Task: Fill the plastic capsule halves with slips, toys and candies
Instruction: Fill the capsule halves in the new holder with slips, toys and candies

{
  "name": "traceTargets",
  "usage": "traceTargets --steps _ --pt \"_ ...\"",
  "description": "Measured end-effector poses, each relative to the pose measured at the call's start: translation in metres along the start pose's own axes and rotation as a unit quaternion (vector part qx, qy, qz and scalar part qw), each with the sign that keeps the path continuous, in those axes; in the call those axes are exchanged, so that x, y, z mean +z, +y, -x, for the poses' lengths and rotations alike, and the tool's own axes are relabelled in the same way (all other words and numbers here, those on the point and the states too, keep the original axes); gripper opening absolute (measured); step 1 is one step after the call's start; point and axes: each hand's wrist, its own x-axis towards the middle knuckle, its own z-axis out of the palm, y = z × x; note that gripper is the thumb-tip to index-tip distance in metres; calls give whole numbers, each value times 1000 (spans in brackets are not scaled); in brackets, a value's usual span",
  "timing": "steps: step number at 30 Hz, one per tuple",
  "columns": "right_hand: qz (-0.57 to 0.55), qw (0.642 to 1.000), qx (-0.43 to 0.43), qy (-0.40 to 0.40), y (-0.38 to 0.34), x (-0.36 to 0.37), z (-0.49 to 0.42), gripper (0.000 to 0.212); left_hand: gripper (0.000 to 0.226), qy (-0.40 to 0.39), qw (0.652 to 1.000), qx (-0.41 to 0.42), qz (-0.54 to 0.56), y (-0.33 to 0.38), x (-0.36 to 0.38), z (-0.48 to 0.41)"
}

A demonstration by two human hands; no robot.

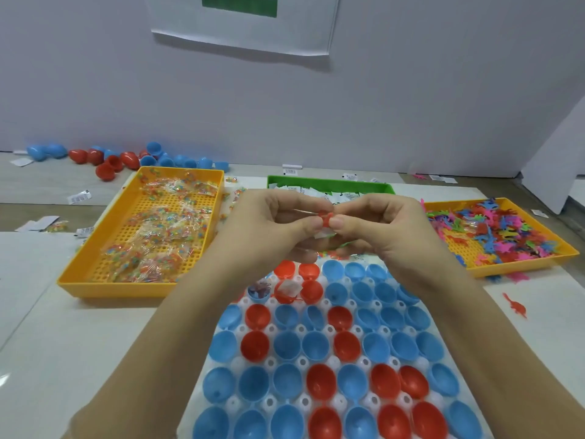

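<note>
Nearest, beneath both forearms, a white egg tray [302,362] on the counter [95,343] holds rows of open capsule halves [286,345], blue and red, hollow side up. At its far end, just under the hands, a blue half [259,289] and a red half [289,291] already have something in them; the other halves in view look bare inside.

Above that far end the two hands meet. The left hand [272,223] has its fingers curled in, thumb and forefinger pinching a small red toy [326,217]. The right hand [380,226] is curled the same way, its thumb and fingertips closed on the same red piece from the other side. The piece is blurred, so its shape is not clear. A white slip [323,234] shows just below it between the fingertips; which hand has hold of it cannot be told.

Left of the left hand is an orange tray [95,288] of clear candy packets [158,229]. Right of the right hand, another orange tray [519,267] holds a heap of coloured plastic toys [493,232], and a red dinosaur [516,307] lies loose on the counter near that wrist. Just beyond the hands stands a green tray [332,182] of slips.

Farthest, beyond the left hand, loose red and blue halves [126,160] lie along the foot of the wall.
</note>
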Motion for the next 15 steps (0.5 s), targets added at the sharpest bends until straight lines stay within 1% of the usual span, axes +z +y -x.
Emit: traceTargets --steps 2,3,5,8,10,11,13,15 --pt "-1 1000 16 -19 2 -2 -1 20 19 -16 998 -18 -60 1 -6 0" --pt "6 999 23 -27 3 -3 -2 17 18 -10 996 -18 -87 2 -9 0" --pt "55 996 45 -57 6 -6 -4 11 19 27 994 -10 -105 2 -17 -1" --pt "192 971 90 -115 14 -6 -6 7 18 100 991 -7 -84 3 -35 -4" --pt "235 959 102 -120 20 -3 -6 8 17 143 986 -5 -82 1 -49 -6" --pt "245 956 103 -122 22 -1 -7 7 18 164 981 -3 -100 -1 -56 -8" --pt "263 951 104 -127 24 1 -7 7 21 212 959 7 -188 -9 -68 -10" --pt "280 944 105 -138 26 3 -7 8 25 263 917 14 -300 -19 -81 -13"
